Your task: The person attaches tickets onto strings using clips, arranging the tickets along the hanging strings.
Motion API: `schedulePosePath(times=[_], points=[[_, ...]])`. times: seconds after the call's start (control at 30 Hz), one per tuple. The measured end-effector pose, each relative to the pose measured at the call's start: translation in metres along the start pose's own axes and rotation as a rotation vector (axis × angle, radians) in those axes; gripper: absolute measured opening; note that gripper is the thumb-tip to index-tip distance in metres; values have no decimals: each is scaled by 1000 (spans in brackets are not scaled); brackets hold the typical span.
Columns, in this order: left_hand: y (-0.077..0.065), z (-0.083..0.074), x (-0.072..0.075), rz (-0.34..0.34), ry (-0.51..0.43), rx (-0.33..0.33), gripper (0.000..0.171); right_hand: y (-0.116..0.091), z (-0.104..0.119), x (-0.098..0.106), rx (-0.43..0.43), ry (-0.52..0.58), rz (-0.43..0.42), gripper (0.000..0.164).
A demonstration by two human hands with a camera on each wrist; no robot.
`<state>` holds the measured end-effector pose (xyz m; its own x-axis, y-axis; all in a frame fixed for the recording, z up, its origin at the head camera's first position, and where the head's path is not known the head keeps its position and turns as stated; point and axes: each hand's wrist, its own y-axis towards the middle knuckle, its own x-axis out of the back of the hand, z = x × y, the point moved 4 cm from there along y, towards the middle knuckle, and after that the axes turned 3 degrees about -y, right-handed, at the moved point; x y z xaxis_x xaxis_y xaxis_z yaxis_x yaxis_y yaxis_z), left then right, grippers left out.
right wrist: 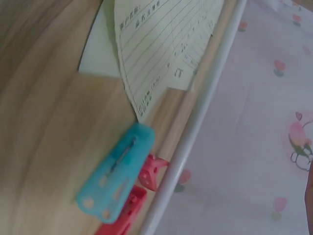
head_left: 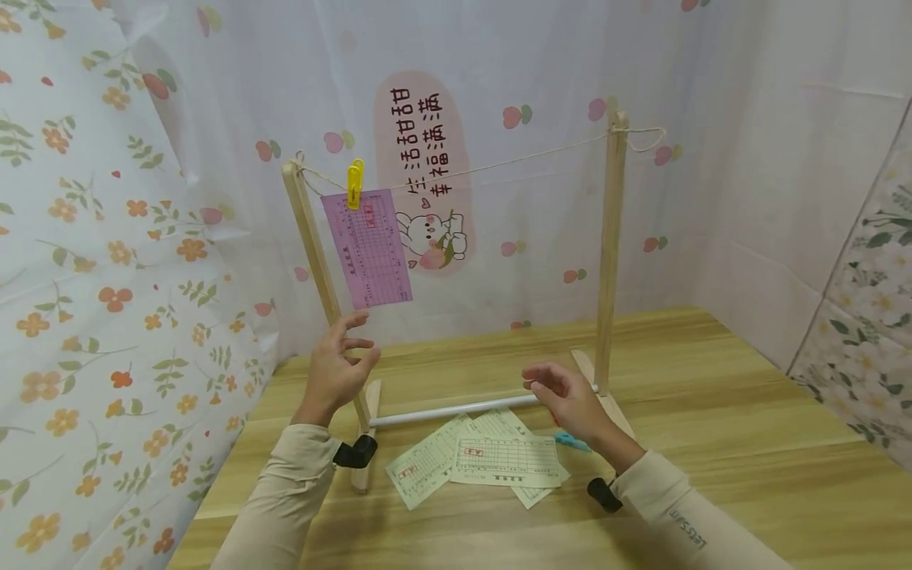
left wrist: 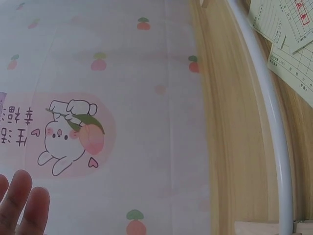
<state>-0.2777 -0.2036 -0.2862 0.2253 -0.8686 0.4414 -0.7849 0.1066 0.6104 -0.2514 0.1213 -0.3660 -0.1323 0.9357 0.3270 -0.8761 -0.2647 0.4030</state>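
Observation:
A purple printed slip (head_left: 366, 261) hangs from a string (head_left: 509, 161), held at its top by a yellow clothespin (head_left: 355, 184). My left hand (head_left: 338, 370) is raised just below this slip, fingers loosely bent and holding nothing; its fingertips (left wrist: 35, 208) show at the lower left of the left wrist view. In front of the right post my right hand (head_left: 568, 397) hovers, fingers relaxed, with nothing in them. Three pale green slips (head_left: 507, 461) overlap on the table between the hands. Under the right hand lie a blue clothespin (right wrist: 115, 176) and red clothespins (right wrist: 126, 210).
Two wooden posts, left (head_left: 313, 245) and right (head_left: 610, 261), carry the string, and a white rod (head_left: 456, 410) joins them low down. Patterned curtains (head_left: 541, 47) close off the back and sides of the wooden table (head_left: 727, 443).

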Motion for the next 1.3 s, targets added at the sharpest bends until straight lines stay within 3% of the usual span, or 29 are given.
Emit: schedulePosePath(times=[0.37,0.8,1.0,1.17,1.3], points=[[-1,0,-2,-4,5,23,50,11,-23,-8,-138,204,-153,31],[-12,11,-29,60,-55,26,48,10,-53,-7,-472,275,-389,27],[-13,10,-40,79,-60,33,49,14,-56,0,-542,403,-468,31],[-17,9,-49,114,-74,60,51,14,-50,2,-547,411,-476,27],[-24,14,-59,173,-53,102,53,8,-47,2,-549,294,-407,29]])
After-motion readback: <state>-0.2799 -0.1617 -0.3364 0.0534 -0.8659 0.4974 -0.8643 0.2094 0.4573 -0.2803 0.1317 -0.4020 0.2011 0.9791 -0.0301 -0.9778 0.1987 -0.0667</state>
